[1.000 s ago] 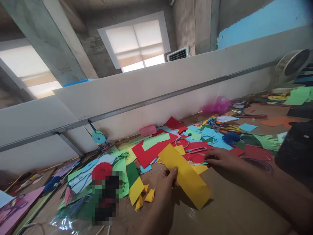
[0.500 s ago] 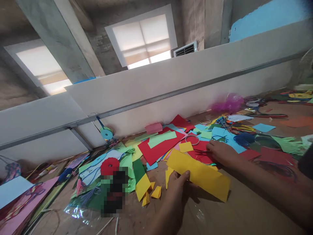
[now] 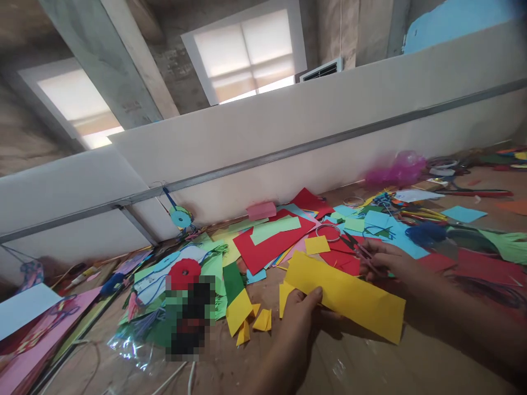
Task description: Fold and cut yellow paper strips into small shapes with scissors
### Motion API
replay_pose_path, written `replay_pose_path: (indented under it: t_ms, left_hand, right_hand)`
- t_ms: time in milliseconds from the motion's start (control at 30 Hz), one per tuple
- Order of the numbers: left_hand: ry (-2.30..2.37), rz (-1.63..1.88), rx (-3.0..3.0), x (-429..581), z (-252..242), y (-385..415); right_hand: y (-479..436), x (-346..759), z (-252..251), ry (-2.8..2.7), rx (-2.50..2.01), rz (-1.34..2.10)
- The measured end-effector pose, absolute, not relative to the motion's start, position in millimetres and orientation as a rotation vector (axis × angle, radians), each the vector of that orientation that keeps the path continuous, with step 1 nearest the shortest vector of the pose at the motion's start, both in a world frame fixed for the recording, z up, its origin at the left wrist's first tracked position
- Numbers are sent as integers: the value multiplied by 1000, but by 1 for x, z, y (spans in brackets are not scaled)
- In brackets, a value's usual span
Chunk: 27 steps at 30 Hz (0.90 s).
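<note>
A long strip of yellow paper [image 3: 349, 293] is pinched by my left hand [image 3: 302, 312], thumb on top and fingers underneath. My right hand [image 3: 381, 260] grips a pair of scissors [image 3: 362, 252], their blades pointing up and to the left, parted, just above the strip's far edge and not touching it. A small yellow paper piece [image 3: 317, 244] lies on red paper beyond the strip. To the left of my left hand are folded yellow scraps [image 3: 262, 320] and a yellow sheet end [image 3: 239, 312].
Red sheets [image 3: 257, 252], green paper [image 3: 275, 229] and blue paper [image 3: 411, 241] cover the table's back. A red paper disc [image 3: 185, 273] and clear plastic [image 3: 135, 348] lie left. A low white partition [image 3: 263, 148] runs behind; a purple bag [image 3: 399, 170] sits against it.
My right hand has lifted the scissors off the red paper and turned them, with the blades now plainly visible and apart. The strip stays in my left hand. The view has shifted slightly.
</note>
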<state>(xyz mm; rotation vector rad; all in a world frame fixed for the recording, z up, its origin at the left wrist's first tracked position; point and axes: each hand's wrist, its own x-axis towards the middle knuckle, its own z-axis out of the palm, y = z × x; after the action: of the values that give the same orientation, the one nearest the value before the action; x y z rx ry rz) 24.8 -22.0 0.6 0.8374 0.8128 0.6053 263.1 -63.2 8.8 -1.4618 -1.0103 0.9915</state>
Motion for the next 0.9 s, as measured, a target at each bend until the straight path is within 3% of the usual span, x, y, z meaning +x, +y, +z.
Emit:
replay_pose_path:
  t_ms: [100,467,900]
  left_hand:
    - [802,605,866,24,9,-28]
    - [732,664,909,22,28,-39]
    - [830,589,939,22,17,-36]
  right_hand:
    - [-63,259,7,-914,-1367,1210]
    - [-84,233,20,-863,-1170,1403]
    - [-80,222,20,-915,-1223,1433]
